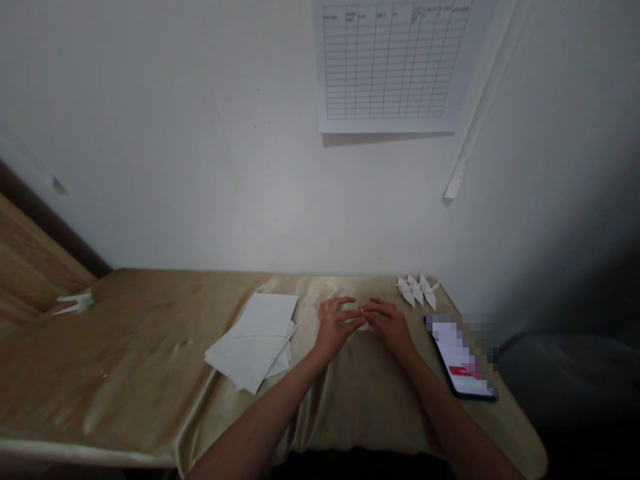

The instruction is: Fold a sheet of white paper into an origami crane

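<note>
My left hand (336, 328) and my right hand (388, 323) meet on the table, fingertips pinched together on a small white folded piece of paper (363, 325) that is mostly hidden beneath them. A stack of white paper sheets (257, 339) lies just left of my left hand. Three folded white paper cranes (417, 290) sit in a row at the back, to the right of my right hand.
The table wears a shiny gold cloth (125, 347). A phone (463, 360) with a lit screen lies near the right edge. A white folded scrap (75, 303) rests at the far left. A ruled chart (395, 63) hangs on the white wall.
</note>
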Available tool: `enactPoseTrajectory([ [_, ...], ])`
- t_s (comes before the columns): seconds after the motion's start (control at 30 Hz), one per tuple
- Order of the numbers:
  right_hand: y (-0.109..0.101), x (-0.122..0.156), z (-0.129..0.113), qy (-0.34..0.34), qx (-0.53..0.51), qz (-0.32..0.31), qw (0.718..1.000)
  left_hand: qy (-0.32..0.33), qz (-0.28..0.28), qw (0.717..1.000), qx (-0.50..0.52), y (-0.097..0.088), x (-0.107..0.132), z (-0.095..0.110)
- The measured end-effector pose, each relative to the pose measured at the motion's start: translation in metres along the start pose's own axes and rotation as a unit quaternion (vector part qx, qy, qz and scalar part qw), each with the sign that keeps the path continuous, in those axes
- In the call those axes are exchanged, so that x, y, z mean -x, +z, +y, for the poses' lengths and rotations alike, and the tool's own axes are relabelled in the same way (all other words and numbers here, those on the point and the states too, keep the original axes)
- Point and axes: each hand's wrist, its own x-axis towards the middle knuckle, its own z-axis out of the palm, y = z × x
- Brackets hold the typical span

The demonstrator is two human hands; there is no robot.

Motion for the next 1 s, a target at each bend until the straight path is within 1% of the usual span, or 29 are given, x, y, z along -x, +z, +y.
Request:
enactPoseTrajectory([
  [0.13, 0.003, 0.001, 0.001, 0.023, 0.013, -0.019, 0.999, -0.02, 0.001, 1.0, 0.005, 0.002, 0.0, -0.003],
  [0.37, 0.006, 0.001, -0.002, 0.03, 0.008, -0.021, 0.999, -0.012, -0.001, 1.0, 0.011, 0.003, 0.0, -0.005],
  [0.5, 0.006, 0.0, -0.001, 0.042, -0.031, -0.015, 0.999, -0.009, 0.011, 1.0, 0.012, 0.005, 0.0, -0.006],
  [0.6, 0.006, 0.0, 0.003, 0.043, -0.065, -0.013, 0.997, 0.004, 0.025, 0.999, 0.023, 0.007, 0.0, -0.008],
  [0.67, 0.005, -0.001, 0.005, 0.039, -0.072, -0.013, 0.997, 0.013, 0.024, 0.999, 0.025, 0.007, 0.001, -0.008],
  [0.8, 0.004, -0.001, 0.01, 0.031, -0.047, -0.019, 0.998, 0.012, 0.01, 1.0, 0.015, 0.006, 0.001, -0.007],
  [1.0, 0.002, -0.001, 0.013, 0.02, 0.004, -0.016, 1.0, 0.006, 0.009, 1.0, 0.018, 0.007, 0.001, -0.006],
])
